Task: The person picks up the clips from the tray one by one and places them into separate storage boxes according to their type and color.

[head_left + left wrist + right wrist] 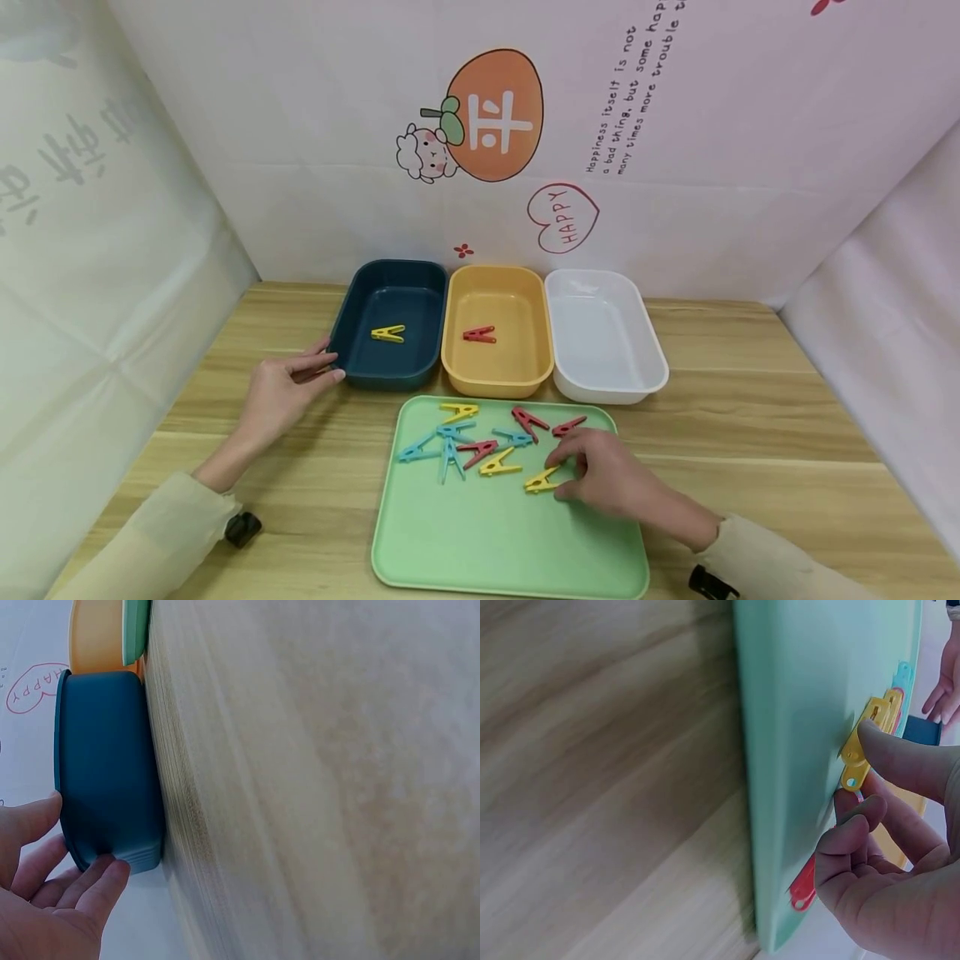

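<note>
My right hand (607, 473) is over the right part of the green tray (510, 542), thumb and forefinger pinching a yellow clothespin (537, 482) at its handle end. In the right wrist view the thumb lies against this yellow clothespin (868, 729), which is still down at the tray's surface. More yellow, blue and red clothespins lie loose along the tray's upper half, among them a red clothespin (567, 426) just beyond my right hand. With fairly straight fingers, my left hand (277, 396) touches the near left corner of the dark blue bin (386, 382).
Side by side against the back wall stand the dark blue bin, a yellow bin (498, 388) and a white bin (611, 396). One yellow clothespin (387, 334) lies in the dark blue bin, one red clothespin (478, 334) in the yellow one. White cloth walls surround the wooden table (750, 400).
</note>
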### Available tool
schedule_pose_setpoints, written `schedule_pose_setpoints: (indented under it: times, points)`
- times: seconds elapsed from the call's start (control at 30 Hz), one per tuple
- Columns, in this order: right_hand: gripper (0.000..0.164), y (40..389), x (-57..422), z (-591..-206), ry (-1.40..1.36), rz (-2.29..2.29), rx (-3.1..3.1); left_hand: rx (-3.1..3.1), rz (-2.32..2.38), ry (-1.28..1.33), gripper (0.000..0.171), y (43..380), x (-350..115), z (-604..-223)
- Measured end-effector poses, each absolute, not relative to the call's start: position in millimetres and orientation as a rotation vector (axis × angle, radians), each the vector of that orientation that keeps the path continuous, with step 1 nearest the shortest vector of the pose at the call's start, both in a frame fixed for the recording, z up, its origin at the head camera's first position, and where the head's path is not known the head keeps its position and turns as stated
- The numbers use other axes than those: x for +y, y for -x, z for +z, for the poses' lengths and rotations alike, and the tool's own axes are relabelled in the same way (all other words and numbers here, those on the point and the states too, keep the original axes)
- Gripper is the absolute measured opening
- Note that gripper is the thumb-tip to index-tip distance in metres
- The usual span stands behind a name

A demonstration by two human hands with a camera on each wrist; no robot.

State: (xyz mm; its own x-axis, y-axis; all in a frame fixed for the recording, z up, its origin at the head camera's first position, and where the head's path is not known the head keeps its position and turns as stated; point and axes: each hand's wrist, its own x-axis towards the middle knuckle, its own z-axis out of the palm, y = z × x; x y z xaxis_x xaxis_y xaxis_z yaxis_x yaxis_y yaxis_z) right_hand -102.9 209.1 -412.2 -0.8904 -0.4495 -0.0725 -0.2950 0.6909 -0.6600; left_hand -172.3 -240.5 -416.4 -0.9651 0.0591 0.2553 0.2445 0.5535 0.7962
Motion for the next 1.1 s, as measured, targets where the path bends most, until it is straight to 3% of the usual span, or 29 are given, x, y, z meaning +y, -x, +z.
schedule_pose_setpoints:
  times: [1.1]
  points:
    - [0.032, 100, 231, -414, 0.602, -0.949, 2.782, -2.588, -1.382, 0.259, 0.037, 172, -241, -416]
